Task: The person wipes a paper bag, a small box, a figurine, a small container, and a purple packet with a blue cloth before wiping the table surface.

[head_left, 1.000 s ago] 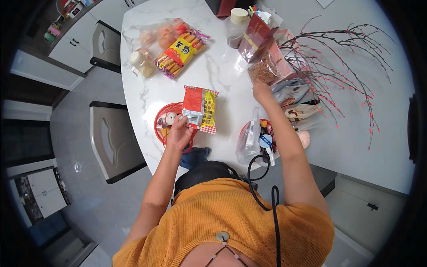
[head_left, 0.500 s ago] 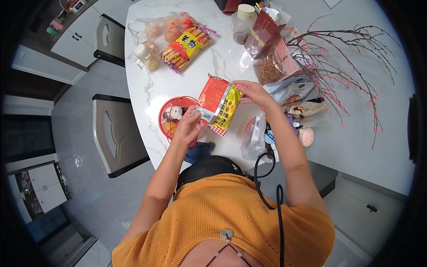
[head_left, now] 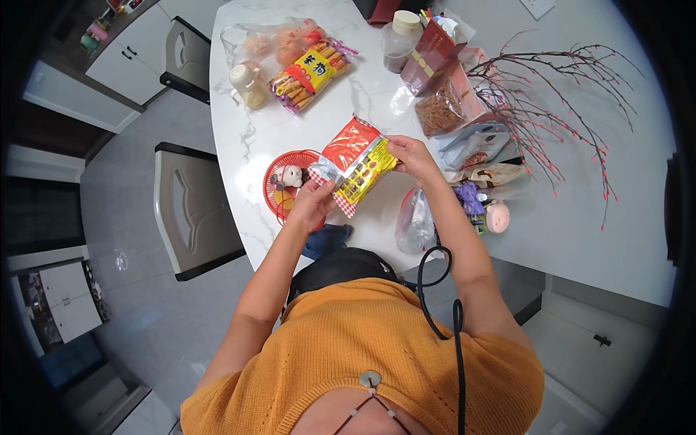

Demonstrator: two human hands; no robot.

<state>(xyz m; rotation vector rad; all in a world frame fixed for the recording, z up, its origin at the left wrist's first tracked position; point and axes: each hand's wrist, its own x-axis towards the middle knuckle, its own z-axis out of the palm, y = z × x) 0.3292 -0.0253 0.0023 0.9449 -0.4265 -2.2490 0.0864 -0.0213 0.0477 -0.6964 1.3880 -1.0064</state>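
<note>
A red and yellow snack bag (head_left: 355,163) is held above the white marble table (head_left: 362,94) between both hands. My left hand (head_left: 313,204) grips its lower left corner, just right of a red plastic basket (head_left: 279,194). My right hand (head_left: 410,156) pinches the bag's right edge. The basket holds a small wrapped item with a cartoon face (head_left: 291,175).
A bag of stick snacks (head_left: 312,71), a bag of round fruit (head_left: 268,43), a small cream jug (head_left: 245,83), a lidded jar (head_left: 400,40), red packets (head_left: 435,51), a bag of dried food (head_left: 438,109), clear bags (head_left: 415,221), a pink round thing (head_left: 497,216), a red-flowered branch (head_left: 551,94). Grey chairs (head_left: 192,210) stand left.
My right hand came back from the packets at the right and took the bag's right edge. The bag rose off the basket and tilted, now held by both hands.
</note>
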